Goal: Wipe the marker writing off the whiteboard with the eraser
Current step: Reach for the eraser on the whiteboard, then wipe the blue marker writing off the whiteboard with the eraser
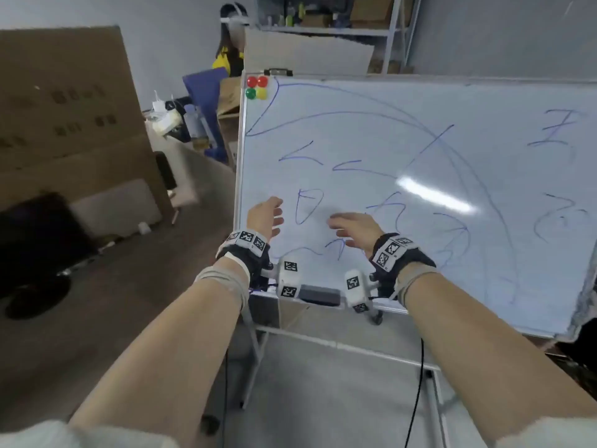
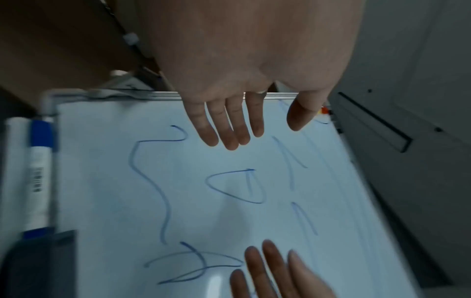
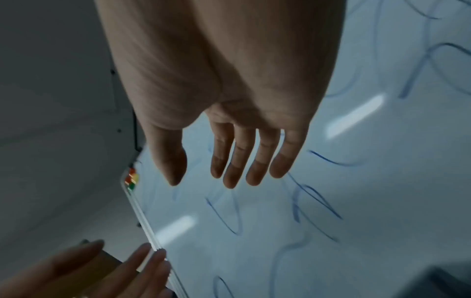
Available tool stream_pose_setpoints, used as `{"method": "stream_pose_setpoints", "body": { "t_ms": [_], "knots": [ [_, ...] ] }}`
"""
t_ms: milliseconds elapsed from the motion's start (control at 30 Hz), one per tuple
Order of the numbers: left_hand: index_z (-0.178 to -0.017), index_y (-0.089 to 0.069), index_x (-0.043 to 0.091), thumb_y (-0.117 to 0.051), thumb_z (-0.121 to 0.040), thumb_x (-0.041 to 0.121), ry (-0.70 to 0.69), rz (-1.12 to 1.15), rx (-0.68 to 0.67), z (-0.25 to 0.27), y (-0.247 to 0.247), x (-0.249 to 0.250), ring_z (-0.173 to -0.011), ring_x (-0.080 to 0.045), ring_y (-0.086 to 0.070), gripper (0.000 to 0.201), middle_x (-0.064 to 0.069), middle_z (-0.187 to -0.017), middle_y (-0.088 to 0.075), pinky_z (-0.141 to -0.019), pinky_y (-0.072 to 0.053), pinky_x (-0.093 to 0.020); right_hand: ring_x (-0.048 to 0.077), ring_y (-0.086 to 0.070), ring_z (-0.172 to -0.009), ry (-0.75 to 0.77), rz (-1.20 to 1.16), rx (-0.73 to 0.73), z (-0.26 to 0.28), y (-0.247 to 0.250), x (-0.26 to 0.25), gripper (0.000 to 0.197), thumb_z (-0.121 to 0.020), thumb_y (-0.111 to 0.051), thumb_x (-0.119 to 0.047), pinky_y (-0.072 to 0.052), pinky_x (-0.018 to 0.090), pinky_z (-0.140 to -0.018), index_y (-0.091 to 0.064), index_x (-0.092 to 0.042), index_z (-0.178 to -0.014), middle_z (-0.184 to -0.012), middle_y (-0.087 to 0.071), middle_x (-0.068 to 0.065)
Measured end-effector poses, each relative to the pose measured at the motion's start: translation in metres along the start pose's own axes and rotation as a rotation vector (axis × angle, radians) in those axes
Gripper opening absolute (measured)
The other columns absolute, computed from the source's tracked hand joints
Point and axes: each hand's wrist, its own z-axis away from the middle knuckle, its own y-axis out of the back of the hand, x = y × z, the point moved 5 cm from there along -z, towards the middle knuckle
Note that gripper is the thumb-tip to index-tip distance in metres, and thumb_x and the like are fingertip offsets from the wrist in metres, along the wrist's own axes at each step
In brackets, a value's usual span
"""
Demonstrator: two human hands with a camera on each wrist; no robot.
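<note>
A whiteboard (image 1: pixel 387 150) on a metal stand carries blue marker writing (image 1: pixel 307 205) over most of its face. A dark grey eraser (image 1: pixel 319 295) lies on the tray along the board's bottom edge, between my two wrists. My left hand (image 1: pixel 266 216) hovers open before the board's lower left, fingers straight, holding nothing. My right hand (image 1: pixel 352 227) is open too, fingers spread, just right of it and above the eraser. In the left wrist view the eraser (image 2: pixel 40 262) sits below a blue-capped marker (image 2: pixel 39 171) on the tray.
Red, green and yellow magnets (image 1: pixel 256 87) stick to the board's top left corner. Cardboard sheets (image 1: pixel 71 108) lean at left, with a cluttered desk (image 1: pixel 181 124) and a seated person (image 1: pixel 229 50) behind. Metal shelving (image 1: pixel 339 14) stands at the back.
</note>
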Motion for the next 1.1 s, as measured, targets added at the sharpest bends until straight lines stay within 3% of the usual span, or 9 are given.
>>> {"method": "stream_pose_setpoints", "body": {
  "t_ms": [133,233,333,433,567,700,833,933,1100],
  "knots": [
    [-0.086,-0.062,0.013,-0.060,-0.085,0.026,0.046,-0.034,0.079,-0.030,0.024,-0.053,-0.070,-0.018,-0.053,0.013,-0.003,-0.083,-0.058,-0.060,-0.038,-0.027,0.016,-0.061,-0.107,-0.151,0.154,-0.084,-0.014,-0.028,0.077,0.041,-0.083,-0.076,-0.032,-0.046,0.030,-0.085,-0.067,-0.019,-0.120,-0.115,-0.068,-0.001],
    [-0.100,-0.069,0.008,-0.062,-0.081,0.023,-0.057,-0.135,0.213,-0.053,0.046,-0.082,-0.084,-0.020,-0.057,0.025,-0.007,-0.091,-0.065,-0.077,-0.046,-0.030,0.017,-0.061,-0.106,-0.192,0.372,-0.113,-0.019,-0.046,0.122,0.048,-0.080,-0.079,-0.023,-0.043,0.025,-0.091,-0.065,-0.012,-0.124,-0.118,-0.067,0.004],
    [-0.092,-0.070,0.019,-0.058,-0.079,0.025,-0.074,-0.185,0.345,-0.077,0.068,-0.092,-0.089,-0.024,-0.064,0.019,-0.006,-0.098,-0.071,-0.084,-0.052,-0.031,0.019,-0.066,-0.098,-0.237,0.641,-0.122,-0.024,-0.059,0.146,0.033,-0.072,-0.083,-0.029,-0.049,0.028,-0.088,-0.074,-0.027,-0.103,-0.102,-0.073,0.000],
    [-0.090,-0.065,0.030,-0.052,-0.073,0.035,-0.118,-0.276,0.442,-0.096,0.080,-0.079,-0.102,-0.027,-0.062,0.022,-0.007,-0.112,-0.064,-0.095,-0.050,-0.038,0.021,-0.065,-0.091,-0.268,0.813,-0.015,-0.029,-0.061,0.148,0.025,-0.064,-0.085,-0.031,-0.051,0.032,-0.083,-0.062,-0.031,-0.074,-0.092,-0.068,-0.005],
    [-0.117,-0.060,0.018,-0.058,-0.078,0.032,-0.181,-0.462,0.563,-0.107,0.090,-0.056,-0.120,-0.026,-0.048,0.041,-0.004,-0.125,-0.055,-0.100,-0.039,-0.041,0.020,-0.056,-0.100,-0.270,1.003,0.055,-0.030,-0.069,0.146,0.033,-0.067,-0.085,-0.025,-0.042,0.034,-0.090,-0.057,-0.031,-0.082,-0.097,-0.057,-0.008],
    [-0.134,-0.048,0.013,-0.059,-0.079,0.039,-0.201,-0.437,0.460,-0.131,0.092,-0.050,-0.125,-0.029,-0.048,0.062,-0.007,-0.134,-0.053,-0.104,-0.037,-0.044,0.024,-0.049,-0.119,-0.259,1.168,0.038,-0.033,-0.079,0.143,0.062,-0.061,-0.087,-0.036,-0.034,0.038,-0.093,-0.058,-0.033,-0.116,-0.120,-0.056,-0.002],
    [-0.141,-0.040,0.012,-0.051,-0.069,0.049,-0.154,-0.362,0.276,-0.148,0.082,-0.041,-0.120,-0.034,-0.054,0.082,-0.012,-0.135,-0.055,-0.103,-0.041,-0.047,0.029,-0.048,-0.111,-0.261,1.286,0.012,-0.030,-0.086,0.129,0.051,-0.062,-0.081,-0.045,-0.033,0.036,-0.083,-0.064,-0.037,-0.109,-0.112,-0.056,0.001],
    [-0.140,-0.041,0.014,-0.054,-0.075,0.048,-0.160,-0.357,0.295,-0.153,0.082,-0.023,-0.121,-0.033,-0.054,0.075,-0.011,-0.136,-0.054,-0.104,-0.040,-0.046,0.029,-0.047,-0.107,-0.167,1.115,0.057,-0.031,-0.088,0.091,0.049,-0.065,-0.078,-0.045,-0.040,0.034,-0.084,-0.064,-0.042,-0.112,-0.104,-0.062,-0.001],
    [-0.133,-0.049,0.010,-0.049,-0.088,0.040,-0.222,-0.247,0.209,-0.168,0.077,0.024,-0.119,-0.033,-0.055,0.054,-0.013,-0.131,-0.057,-0.102,-0.041,-0.041,0.020,-0.059,-0.099,0.203,0.841,0.277,-0.058,-0.098,-0.020,0.052,-0.066,-0.079,-0.049,-0.050,0.039,-0.089,-0.065,-0.035,-0.114,-0.102,-0.067,-0.004]
  ]
}}
